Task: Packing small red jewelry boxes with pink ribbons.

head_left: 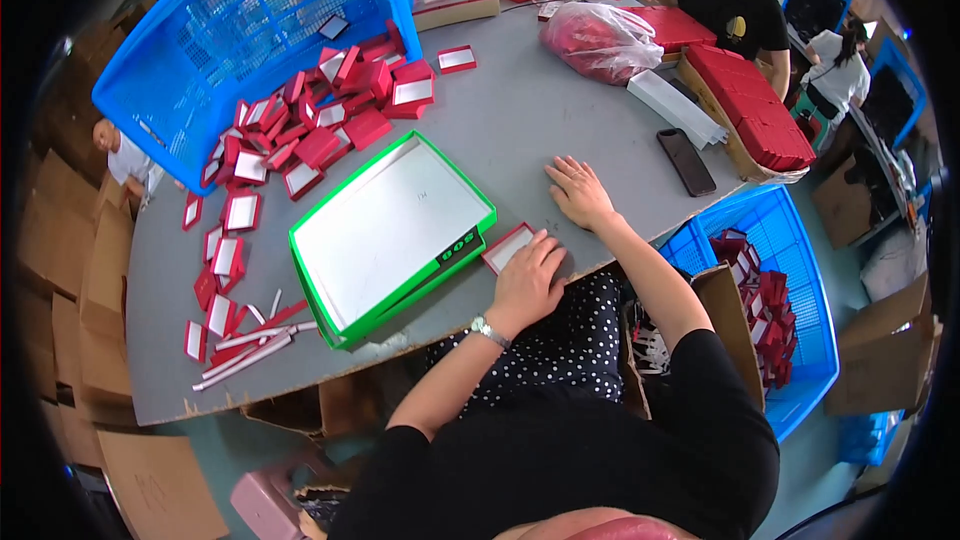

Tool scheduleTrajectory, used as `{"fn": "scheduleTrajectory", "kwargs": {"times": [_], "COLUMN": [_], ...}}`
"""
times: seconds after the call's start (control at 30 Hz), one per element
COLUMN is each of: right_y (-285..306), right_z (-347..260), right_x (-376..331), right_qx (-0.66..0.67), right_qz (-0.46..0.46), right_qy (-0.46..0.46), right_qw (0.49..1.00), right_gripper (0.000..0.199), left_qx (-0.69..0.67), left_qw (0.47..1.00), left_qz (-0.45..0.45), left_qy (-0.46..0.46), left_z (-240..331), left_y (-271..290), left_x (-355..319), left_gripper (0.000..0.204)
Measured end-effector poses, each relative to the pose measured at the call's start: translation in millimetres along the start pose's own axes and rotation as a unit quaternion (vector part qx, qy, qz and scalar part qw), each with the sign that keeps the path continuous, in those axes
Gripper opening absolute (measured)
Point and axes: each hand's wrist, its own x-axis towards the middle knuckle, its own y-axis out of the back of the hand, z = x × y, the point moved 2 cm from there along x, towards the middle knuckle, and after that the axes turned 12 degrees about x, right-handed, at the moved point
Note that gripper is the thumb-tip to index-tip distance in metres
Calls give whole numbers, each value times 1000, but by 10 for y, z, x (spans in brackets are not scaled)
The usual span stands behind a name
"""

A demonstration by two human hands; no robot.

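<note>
Pressing flat red-rimmed box lid [508, 246], left hand [527, 280] fingers spread; right hand [580, 192] splayed on smooth grey table [520, 130].

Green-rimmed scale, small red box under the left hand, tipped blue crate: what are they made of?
Green-rimmed scale: probably plastic frame, with a pale, faintly shiny platform, maybe metal. Small red box: looks like matte paperboard with a white inside; the left hand rests on it. Blue crate: moulded plastic, with lattice walls.

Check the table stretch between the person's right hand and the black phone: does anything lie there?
Nothing. In the head view, only bare grey table shows between the right hand and the black phone.
</note>
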Motion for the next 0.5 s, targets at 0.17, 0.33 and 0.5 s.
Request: {"fn": "scheduleTrajectory", "kwargs": {"times": [0.17,0.33,0.5], "right_y": [31,459,930], "right_z": [49,-334,-889], "right_x": [40,388,683], "right_qx": [61,102,103], "right_qz": [31,-92,-106], "right_qy": [40,-41,16], "right_qw": [997,990,989], "right_gripper": [46,56,75], "left_qx": [-35,-19,-53], "left_qw": [999,999,997], "left_qz": [-24,-16,17], "left_qy": [-21,-31,-59], "left_z": [-106,-106,-27], "left_y": [-74,69,346], "left_x": [20,0,3], "left_gripper": [37,39,40]}}
